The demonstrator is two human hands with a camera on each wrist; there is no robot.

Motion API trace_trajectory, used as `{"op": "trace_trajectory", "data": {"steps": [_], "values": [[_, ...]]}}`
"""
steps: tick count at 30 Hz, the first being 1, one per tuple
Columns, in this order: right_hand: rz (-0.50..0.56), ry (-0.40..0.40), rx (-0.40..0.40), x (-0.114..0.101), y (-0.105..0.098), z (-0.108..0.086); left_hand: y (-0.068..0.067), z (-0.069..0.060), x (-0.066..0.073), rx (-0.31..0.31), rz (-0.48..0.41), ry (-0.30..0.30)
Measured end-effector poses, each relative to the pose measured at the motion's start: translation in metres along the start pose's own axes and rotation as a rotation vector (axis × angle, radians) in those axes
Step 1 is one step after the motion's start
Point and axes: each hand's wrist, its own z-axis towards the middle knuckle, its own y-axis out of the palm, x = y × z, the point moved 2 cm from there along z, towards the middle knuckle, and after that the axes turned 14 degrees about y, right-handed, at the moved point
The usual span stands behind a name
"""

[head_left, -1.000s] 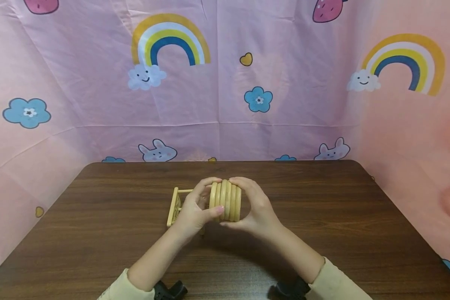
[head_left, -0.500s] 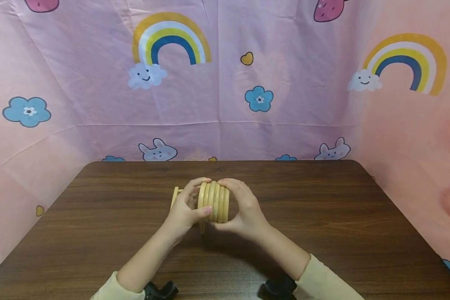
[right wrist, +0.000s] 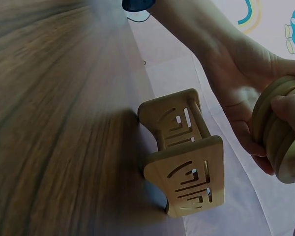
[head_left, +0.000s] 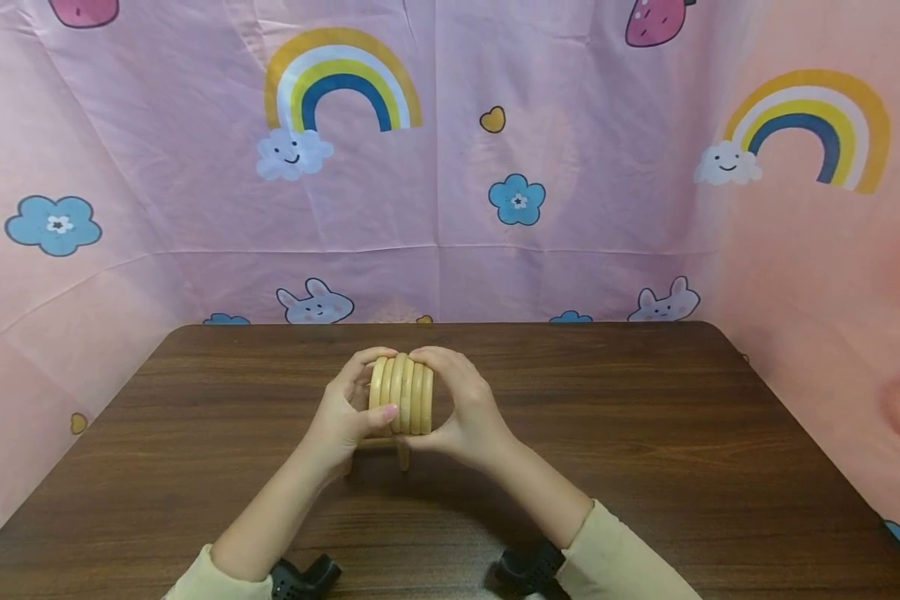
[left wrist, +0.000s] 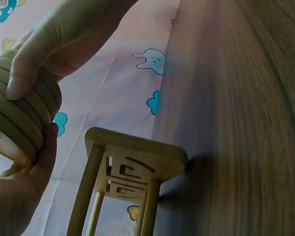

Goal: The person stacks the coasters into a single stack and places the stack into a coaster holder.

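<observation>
Both hands hold a stack of several round wooden coasters (head_left: 402,396), turned on edge so their rims show side by side. My left hand (head_left: 342,414) grips the stack's left end, with its thumb across the near rims. At the other end, my right hand (head_left: 465,406) curls its fingers over the top and its thumb underneath. Below the stack is a wooden rack (right wrist: 181,173) with cut-out end panels joined by rods. The head view shows only its lower parts, as the hands and coasters hide the rest. In the left wrist view, the coasters (left wrist: 19,105) are apart from the rack (left wrist: 125,162).
The rack stands on a dark wood-grain table (head_left: 607,400). A pink and lilac cloth (head_left: 465,275) printed with rainbows, flowers and rabbits hangs behind the table and along its sides. A black device (head_left: 305,577) is on the left wrist, and another black device (head_left: 528,568) on the right.
Both hands have carried the stack of coasters to the left and slightly up, from right of the rack to above it. The rack has stayed in place and is now mostly covered.
</observation>
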Motion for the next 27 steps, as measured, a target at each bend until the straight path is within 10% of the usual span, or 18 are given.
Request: {"op": "trace_trajectory", "data": {"steps": [27], "values": [[0.004,0.009,0.009,-0.004,0.024,0.021,-0.03,0.007,0.001,0.031,-0.016,0.07]]}}
